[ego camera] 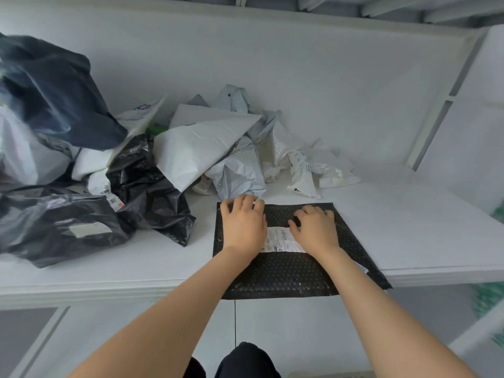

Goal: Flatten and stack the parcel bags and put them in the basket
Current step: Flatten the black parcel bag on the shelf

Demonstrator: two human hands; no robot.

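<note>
Left hand [242, 225] pressed flat, fingers spread, on the black mailer [289, 268]; right hand [316, 227] likewise, touching its label [281, 241].

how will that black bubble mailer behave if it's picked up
The black bubble mailer probably bends yet keeps some shape: its near edge overhangs the white shelf without drooping. It looks thin and flat, so likely light. Its glossy skin may slide.

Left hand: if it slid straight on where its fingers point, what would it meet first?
Likely the crumpled pale grey bag, lying just past the far edge of the black mailer; depth unclear.
</note>
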